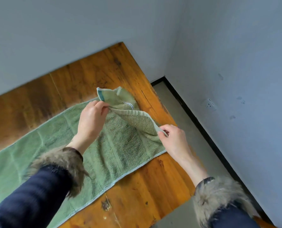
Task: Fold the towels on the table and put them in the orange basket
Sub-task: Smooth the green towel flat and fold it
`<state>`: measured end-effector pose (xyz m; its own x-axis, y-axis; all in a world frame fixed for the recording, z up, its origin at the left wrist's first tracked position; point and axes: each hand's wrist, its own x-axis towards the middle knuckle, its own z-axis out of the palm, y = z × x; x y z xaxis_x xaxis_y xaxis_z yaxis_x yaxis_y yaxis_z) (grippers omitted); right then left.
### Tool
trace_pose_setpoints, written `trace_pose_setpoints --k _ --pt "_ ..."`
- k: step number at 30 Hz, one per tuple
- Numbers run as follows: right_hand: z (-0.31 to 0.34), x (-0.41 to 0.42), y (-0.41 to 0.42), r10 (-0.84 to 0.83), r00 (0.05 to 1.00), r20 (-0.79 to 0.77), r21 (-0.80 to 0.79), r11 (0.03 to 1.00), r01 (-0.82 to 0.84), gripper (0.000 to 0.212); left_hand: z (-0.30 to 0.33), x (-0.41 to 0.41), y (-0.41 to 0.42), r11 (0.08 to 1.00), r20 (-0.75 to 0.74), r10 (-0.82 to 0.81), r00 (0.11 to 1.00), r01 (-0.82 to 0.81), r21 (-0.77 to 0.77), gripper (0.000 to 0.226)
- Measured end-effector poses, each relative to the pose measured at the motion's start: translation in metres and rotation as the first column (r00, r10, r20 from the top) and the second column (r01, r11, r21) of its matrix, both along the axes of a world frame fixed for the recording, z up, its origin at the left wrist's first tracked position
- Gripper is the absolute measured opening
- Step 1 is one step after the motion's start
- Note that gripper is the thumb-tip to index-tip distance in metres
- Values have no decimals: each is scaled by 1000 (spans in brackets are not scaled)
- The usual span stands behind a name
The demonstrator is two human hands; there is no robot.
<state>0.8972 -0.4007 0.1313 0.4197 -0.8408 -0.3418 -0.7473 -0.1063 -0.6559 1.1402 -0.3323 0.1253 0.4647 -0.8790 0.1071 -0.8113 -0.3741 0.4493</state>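
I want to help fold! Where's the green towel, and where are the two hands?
green towel (120, 145), head view, flat middle part.
left hand (91, 119), head view, back of hand.
right hand (174, 139), head view, back of hand.

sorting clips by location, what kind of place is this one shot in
Probably a plain room in a home: a worn wooden table set against bare pale walls, a wall socket low down, and a dark skirting board along the floor.

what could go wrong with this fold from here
The left hand and right hand pinch only the end edge of the green towel, so a corner may slip and skew the fold. That end lies near the corner of the wooden table, so it might slide off. The orange basket is out of view.
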Motion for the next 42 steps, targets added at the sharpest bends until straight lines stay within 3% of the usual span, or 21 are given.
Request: trace_pose_setpoints --k 3,8,16,19,22,25,27,28,29,31,33,35,37,40,42 --pt "22 32 34 108 990 94 70 991 -115 10 17 20 37 977 -155 175 972 -191 -91 15" --pt "43 83 101 291 939 185 77 948 -309 7 47 53 109 858 -423 402 812 -495 -137 11" --pt "48 169 221 532 811 244 88 820 -565 8 59 112 236 753 -514 489 705 -638 -159 13" --pt "27 193 265 588 784 202 166 768 -619 11 41 125 275 761 -504 534 678 -646 -62 16" --pt "-2 207 297 648 755 103 245 719 -650 16 12 126 307 791 -573 555 604 -597 137 24" --pt "-27 211 306 741 671 -20 321 640 -698 23 -20 109 332 767 -666 599 444 -558 318 35" --pt "-35 211 304 748 661 -66 321 643 -696 24 -37 89 346 710 -698 648 304 -574 409 35" --pt "-37 211 301 734 675 -80 278 666 -692 24 -44 77 352 690 -684 668 292 -586 424 31" --pt "-38 211 296 716 693 -90 197 694 -692 24 -49 65 357 685 -637 689 346 -599 414 27" --pt "-42 212 284 696 703 -145 -74 701 -709 23 -58 40 364 713 -456 695 556 -616 335 31" --pt "-47 215 266 686 667 -291 -293 600 -744 35 -61 18 364 739 -330 673 662 -584 336 51" --pt "-54 216 244 663 581 -473 -251 530 -810 59 -66 5 360 738 -329 665 671 -523 427 71" --pt "-62 213 224 648 480 -592 -104 529 -842 77 -73 0 353 724 -319 660 681 -461 514 84" --pt "-68 208 211 651 376 -660 -9 494 -870 87 -78 4 346 711 -268 637 723 -416 566 94" --pt "-66 207 212 645 367 -670 8 500 -866 91 -80 11 347 709 -199 596 778 -393 586 98"
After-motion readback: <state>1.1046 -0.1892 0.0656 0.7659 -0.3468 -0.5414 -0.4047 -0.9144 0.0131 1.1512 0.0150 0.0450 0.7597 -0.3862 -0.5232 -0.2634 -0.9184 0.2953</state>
